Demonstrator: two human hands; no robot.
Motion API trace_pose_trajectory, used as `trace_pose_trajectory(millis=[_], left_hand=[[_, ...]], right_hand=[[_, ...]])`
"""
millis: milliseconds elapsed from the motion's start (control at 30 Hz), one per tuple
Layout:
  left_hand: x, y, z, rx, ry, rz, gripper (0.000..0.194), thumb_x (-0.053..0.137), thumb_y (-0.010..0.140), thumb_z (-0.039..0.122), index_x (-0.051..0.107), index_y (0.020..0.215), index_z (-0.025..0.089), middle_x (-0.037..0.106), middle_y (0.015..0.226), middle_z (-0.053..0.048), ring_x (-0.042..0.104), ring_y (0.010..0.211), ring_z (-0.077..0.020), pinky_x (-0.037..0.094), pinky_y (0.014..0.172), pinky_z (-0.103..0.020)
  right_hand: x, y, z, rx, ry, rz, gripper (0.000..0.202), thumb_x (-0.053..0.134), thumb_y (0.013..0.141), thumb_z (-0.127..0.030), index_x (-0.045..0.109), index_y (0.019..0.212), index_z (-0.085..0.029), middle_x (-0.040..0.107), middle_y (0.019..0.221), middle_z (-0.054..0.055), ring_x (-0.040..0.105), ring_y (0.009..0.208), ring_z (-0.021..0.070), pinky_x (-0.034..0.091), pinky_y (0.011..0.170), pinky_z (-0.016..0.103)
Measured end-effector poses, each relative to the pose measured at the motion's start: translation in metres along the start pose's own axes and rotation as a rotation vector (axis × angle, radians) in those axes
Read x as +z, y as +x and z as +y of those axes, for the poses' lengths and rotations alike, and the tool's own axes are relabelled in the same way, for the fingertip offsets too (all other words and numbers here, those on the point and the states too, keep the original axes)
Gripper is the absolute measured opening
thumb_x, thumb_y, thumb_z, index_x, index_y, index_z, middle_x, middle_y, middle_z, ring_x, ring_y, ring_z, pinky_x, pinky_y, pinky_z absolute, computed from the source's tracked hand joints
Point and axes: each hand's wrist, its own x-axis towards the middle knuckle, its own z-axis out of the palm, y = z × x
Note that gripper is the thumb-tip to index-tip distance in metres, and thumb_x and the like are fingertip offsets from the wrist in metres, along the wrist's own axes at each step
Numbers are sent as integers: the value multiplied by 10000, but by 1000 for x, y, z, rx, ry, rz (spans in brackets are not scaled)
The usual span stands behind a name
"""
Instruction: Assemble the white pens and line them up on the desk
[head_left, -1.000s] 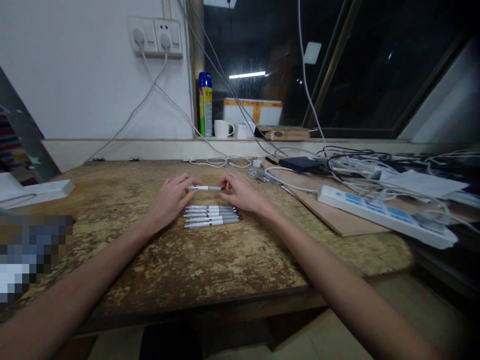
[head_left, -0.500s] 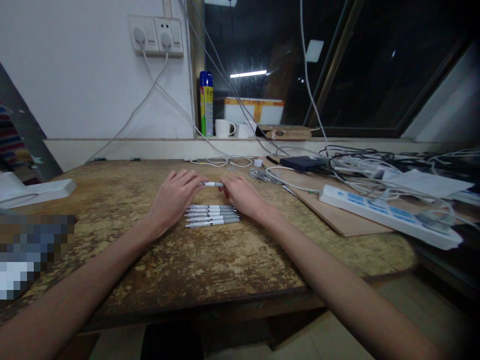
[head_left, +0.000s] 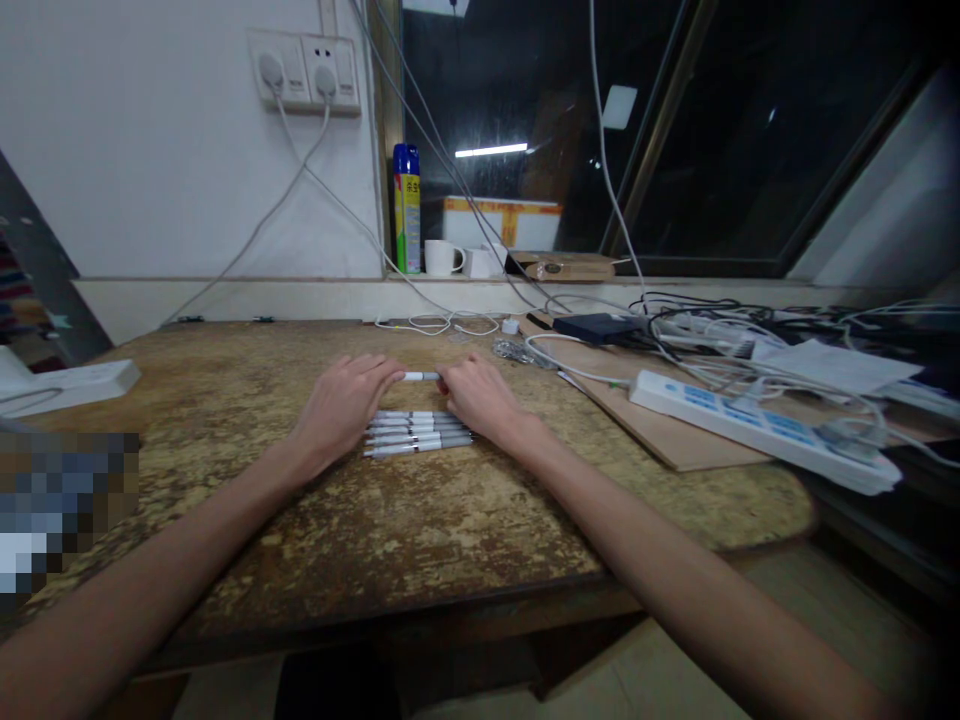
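Note:
Between my two hands a white and grey pen (head_left: 420, 376) lies level, one end in each. My left hand (head_left: 346, 398) pinches its left end, fingers closed. At the other end my right hand (head_left: 480, 392) has its fingers closed on the grey part; its fingertips are partly hidden. Just nearer to me, several similar pens (head_left: 417, 442) rest side by side in a row on the worn wooden table (head_left: 360, 560). My hands partly cover the ends of the farther ones.
To the right, a white power strip (head_left: 757, 430) lies on a brown board (head_left: 667, 445) among tangled cables. Behind it sits a dark box (head_left: 596, 328). A crumpled clear plastic bag (head_left: 514, 350) is beyond my right hand. A spray can (head_left: 407, 210) and white mug (head_left: 442, 258) stand on the sill.
Both hands and the held pen have moved slightly nearer to the row of pens. The whole view has shifted a little to the left. Both hands keep their grip.

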Motion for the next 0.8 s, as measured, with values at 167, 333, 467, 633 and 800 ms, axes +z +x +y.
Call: trace_pose_trajectory(millis=[167,333,467,633,800], left_hand=[[0,-2,-6,-37,-73,-11,407,340,1087,384,694,1095,182,719,1031,-100,630,977,-270,442,877,-368],[-2,-3,-14,-89,-164,7,379,380,1073,394,707,1089,203,724,1068,-84,620,1000,-263,438,900,-360],[-2,-3,-19,-164,-258,39,369,404,1066,384,716,1069,187,730,1058,-80,624,979,-254,442,907,-360],[1,-4,-26,-211,-373,47,323,489,1035,385,726,1160,205,734,1110,-68,627,1005,-247,455,926,-359],[2,-5,-29,-155,-432,72,257,559,1004,350,739,1148,235,737,1119,-51,629,1027,-243,464,906,-363]], right_hand=[[-2,0,-1,-23,-18,-4,248,530,918,-74,696,1094,-126,768,981,166,693,969,279,383,1051,399],[0,0,-1,9,25,53,270,436,1050,-239,610,1227,-131,749,1061,180,682,975,290,441,912,369],[-1,-1,7,58,146,79,269,488,1051,-341,613,1210,-164,742,1053,148,665,952,273,433,821,329],[-4,-4,21,-17,387,84,288,446,1066,-332,659,940,-185,710,879,62,602,789,192,372,719,283],[-3,-4,27,-104,813,-91,462,372,1073,-408,549,711,-181,568,674,1,483,628,138,337,645,279]])
